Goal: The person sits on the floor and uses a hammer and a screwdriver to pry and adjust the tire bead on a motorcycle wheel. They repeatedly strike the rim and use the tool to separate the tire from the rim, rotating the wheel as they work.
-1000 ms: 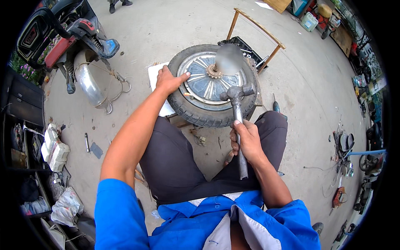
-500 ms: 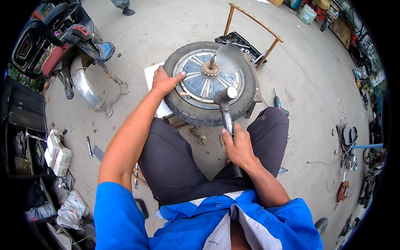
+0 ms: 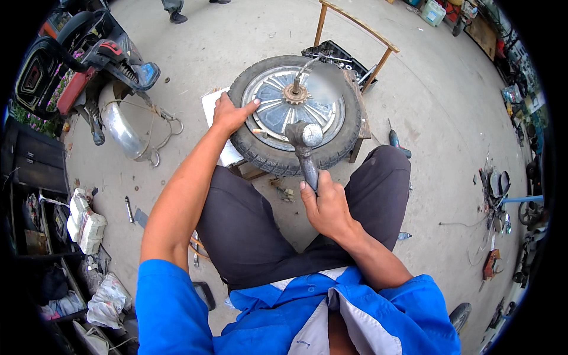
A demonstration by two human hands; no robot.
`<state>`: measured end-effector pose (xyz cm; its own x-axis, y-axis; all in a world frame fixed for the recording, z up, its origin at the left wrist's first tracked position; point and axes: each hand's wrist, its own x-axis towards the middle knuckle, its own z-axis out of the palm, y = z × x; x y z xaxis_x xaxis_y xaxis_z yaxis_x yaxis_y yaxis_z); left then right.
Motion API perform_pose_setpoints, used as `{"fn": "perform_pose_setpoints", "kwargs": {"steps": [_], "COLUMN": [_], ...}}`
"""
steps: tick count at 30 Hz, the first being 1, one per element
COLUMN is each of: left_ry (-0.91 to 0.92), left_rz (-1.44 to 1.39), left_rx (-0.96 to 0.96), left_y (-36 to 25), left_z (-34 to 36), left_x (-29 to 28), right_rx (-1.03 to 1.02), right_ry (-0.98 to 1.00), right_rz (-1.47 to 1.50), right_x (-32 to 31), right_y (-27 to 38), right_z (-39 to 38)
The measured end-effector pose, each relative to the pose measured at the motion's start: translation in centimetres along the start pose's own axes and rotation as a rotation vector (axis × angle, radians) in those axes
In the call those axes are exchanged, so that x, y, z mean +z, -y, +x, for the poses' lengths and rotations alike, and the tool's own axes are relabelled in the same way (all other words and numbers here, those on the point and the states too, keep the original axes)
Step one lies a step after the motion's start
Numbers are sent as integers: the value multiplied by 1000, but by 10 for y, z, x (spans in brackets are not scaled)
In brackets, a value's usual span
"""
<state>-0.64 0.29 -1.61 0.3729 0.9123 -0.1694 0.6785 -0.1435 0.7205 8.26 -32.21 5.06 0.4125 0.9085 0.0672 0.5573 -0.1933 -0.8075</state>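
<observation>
A wheel with a black tyre [image 3: 260,155] and a silver, spoked-pattern hub [image 3: 273,97] lies flat on a low wooden stand [image 3: 365,127] between my knees. From the hub's toothed centre [image 3: 295,94] an axle with a cable [image 3: 300,77] sticks up; a blurred patch covers the hub beside it. My left hand [image 3: 232,115] grips the tyre's left side, thumb stretched onto the rim. My right hand [image 3: 329,204] is wrapped round the handle of a hammer [image 3: 304,139], whose metal head hangs above the wheel's near edge.
Behind the wheel, a wooden frame [image 3: 362,25] stands by a black tool tray [image 3: 334,52]. A green screwdriver-like tool [image 3: 395,142] lies right of it. To the left are a curved metal fender [image 3: 121,127] and shelves with clutter [image 3: 38,154]. A person's legs [image 3: 174,9] show far off.
My right hand and the hammer have shifted up and left, bringing the head over the wheel's near part. My left hand stays on the tyre. The person's feet at the back have moved.
</observation>
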Motion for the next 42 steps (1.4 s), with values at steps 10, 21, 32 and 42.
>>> {"fn": "perform_pose_setpoints", "kwargs": {"steps": [10, 21, 32, 42], "left_ry": [-9, -127, -102, -104], "left_rz": [-60, -70, -54, -83], "left_rx": [44, 119, 101, 85], "left_y": [4, 16, 11, 13], "left_z": [0, 9, 8, 7], "left_x": [-2, 7, 8, 5], "right_rx": [238, 155, 253, 383], "right_ry": [-125, -367, -301, -203], "right_rz": [226, 128, 173, 398], "right_x": [-4, -27, -27, -66], "right_y": [-34, -48, -71, -43], "right_z": [-2, 14, 25, 51]}}
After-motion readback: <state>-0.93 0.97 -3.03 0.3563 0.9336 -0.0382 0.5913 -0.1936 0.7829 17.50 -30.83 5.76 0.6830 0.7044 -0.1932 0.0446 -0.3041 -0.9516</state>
